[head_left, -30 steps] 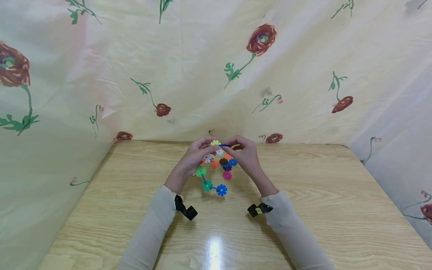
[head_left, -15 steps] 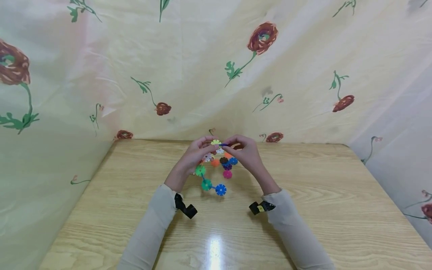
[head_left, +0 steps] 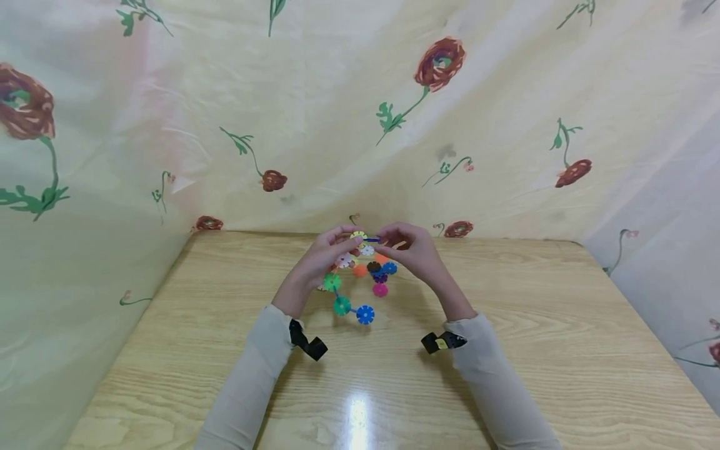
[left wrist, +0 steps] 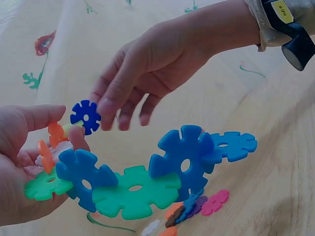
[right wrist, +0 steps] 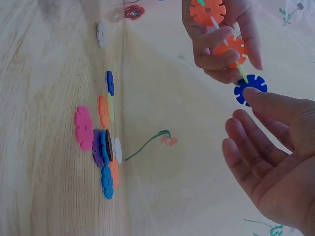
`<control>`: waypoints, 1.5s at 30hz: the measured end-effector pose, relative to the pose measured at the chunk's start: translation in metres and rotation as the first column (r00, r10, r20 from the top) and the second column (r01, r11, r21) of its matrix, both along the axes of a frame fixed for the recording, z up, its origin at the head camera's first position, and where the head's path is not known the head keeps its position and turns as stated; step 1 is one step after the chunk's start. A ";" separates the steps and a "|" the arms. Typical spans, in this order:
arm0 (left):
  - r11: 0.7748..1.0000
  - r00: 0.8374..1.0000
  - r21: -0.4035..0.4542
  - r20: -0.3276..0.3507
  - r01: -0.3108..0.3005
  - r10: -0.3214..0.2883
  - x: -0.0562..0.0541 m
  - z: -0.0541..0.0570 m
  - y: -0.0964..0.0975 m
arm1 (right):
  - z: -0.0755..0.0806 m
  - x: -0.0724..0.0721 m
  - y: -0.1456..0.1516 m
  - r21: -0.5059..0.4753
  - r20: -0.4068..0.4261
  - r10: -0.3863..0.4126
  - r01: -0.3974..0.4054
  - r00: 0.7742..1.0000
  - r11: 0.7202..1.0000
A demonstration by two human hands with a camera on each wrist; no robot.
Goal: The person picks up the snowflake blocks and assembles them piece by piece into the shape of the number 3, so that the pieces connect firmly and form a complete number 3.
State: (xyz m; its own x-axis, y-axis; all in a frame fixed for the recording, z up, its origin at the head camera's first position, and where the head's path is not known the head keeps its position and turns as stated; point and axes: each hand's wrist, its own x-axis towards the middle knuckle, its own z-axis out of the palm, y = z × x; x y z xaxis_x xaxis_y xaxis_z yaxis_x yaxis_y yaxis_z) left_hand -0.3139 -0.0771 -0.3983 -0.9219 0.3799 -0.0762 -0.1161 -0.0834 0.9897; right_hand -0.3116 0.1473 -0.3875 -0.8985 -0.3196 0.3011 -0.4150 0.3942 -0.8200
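In the head view my left hand (head_left: 320, 257) holds a chain of interlocking plastic discs. Notched discs in orange (right wrist: 207, 11), green (left wrist: 137, 192) and blue (left wrist: 183, 162) are linked edge to edge and hang from the hand, above the table. A yellow disc (head_left: 358, 235) sits at its fingertips, with a dark blue disc (left wrist: 85, 118) joined to the end. Close beside that dark blue disc is my right hand (head_left: 416, 253), thumb and index finger spread slightly apart. Its thumb overlaps the disc in the right wrist view; whether it touches cannot be told.
Loose discs lie on the wooden table (head_left: 534, 325) beyond the hands, among them a pink disc (head_left: 380, 289), a brown disc (head_left: 374, 267) and a white disc (right wrist: 101, 34). A flowered cloth (head_left: 337, 125) hangs behind the table's far edge.
The right hand has shifted slightly right, and its thumb and index finger have parted around the dark blue disc. The left hand and the chain have moved only slightly left.
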 end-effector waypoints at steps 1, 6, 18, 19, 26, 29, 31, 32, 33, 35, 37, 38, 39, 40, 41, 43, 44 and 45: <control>1.000 1.000 -0.002 0.002 -0.002 0.002 0.000 0.000 -0.001 | 0.000 0.000 0.001 0.016 0.012 0.007 -0.007 1.000 1.000; 1.000 1.000 -0.026 -0.003 -0.007 0.007 -0.001 0.001 -0.004 | -0.007 0.000 0.007 0.130 0.069 0.057 -0.066 0.996 0.989; 0.999 0.999 -0.024 0.006 -0.033 0.033 -0.004 0.001 -0.009 | -0.032 -0.002 0.010 0.364 0.215 0.239 -0.305 0.947 0.880; 0.999 0.999 -0.023 0.005 -0.032 0.032 -0.004 0.001 -0.010 | -0.034 -0.003 0.010 0.378 0.231 0.242 -0.316 0.942 0.870; 0.999 1.000 -0.016 0.000 -0.030 0.030 -0.004 0.002 -0.011 | -0.042 -0.004 0.008 0.471 0.280 0.227 -0.339 0.933 0.814; 0.999 0.999 -0.020 -0.001 -0.033 0.033 -0.003 0.002 -0.012 | -0.044 -0.004 0.007 0.495 0.286 0.222 -0.342 0.932 0.799; 0.999 0.999 -0.020 0.002 -0.035 0.035 -0.003 0.003 -0.012 | -0.044 -0.005 0.006 0.508 0.289 0.218 -0.342 0.932 0.791; 0.999 0.999 -0.021 0.003 -0.035 0.036 -0.003 0.003 -0.012 | -0.044 -0.005 0.006 0.512 0.291 0.214 -0.341 0.933 0.789; 0.999 0.999 -0.021 0.003 -0.036 0.036 -0.003 0.003 -0.012 | -0.044 -0.005 0.006 0.516 0.289 0.213 -0.339 0.933 0.786; 0.999 0.999 -0.022 0.003 -0.035 0.035 -0.004 0.003 -0.012 | -0.044 -0.005 0.006 0.522 0.289 0.209 -0.337 0.934 0.783; 0.999 0.999 -0.020 0.004 -0.034 0.035 -0.004 0.003 -0.012 | -0.044 -0.005 0.005 0.527 0.288 0.208 -0.336 0.935 0.781; 0.999 0.999 -0.019 0.005 -0.035 0.035 -0.004 0.003 -0.012 | -0.044 -0.005 0.005 0.528 0.288 0.207 -0.336 0.935 0.780; 0.999 0.999 -0.017 0.006 -0.034 0.034 -0.004 0.003 -0.012 | -0.044 -0.005 0.005 0.529 0.287 0.209 -0.336 0.935 0.779; 0.999 0.999 -0.019 0.005 -0.034 0.034 -0.004 0.003 -0.012 | -0.044 -0.005 0.005 0.530 0.288 0.207 -0.336 0.935 0.779; 0.999 0.999 -0.019 0.006 -0.034 0.034 -0.003 0.004 -0.012 | -0.045 -0.005 0.005 0.531 0.286 0.208 -0.336 0.935 0.778; 0.999 0.999 -0.017 0.008 -0.036 0.036 -0.003 0.004 -0.012 | -0.045 -0.005 0.005 0.533 0.284 0.207 -0.334 0.936 0.777; 0.999 0.999 -0.016 0.009 -0.036 0.036 -0.003 0.004 -0.012 | -0.045 -0.006 0.004 0.534 0.283 0.206 -0.332 0.937 0.778; 0.999 0.999 -0.013 0.010 -0.036 0.036 -0.003 0.004 -0.011 | -0.045 -0.005 0.004 0.536 0.282 0.202 -0.329 0.938 0.778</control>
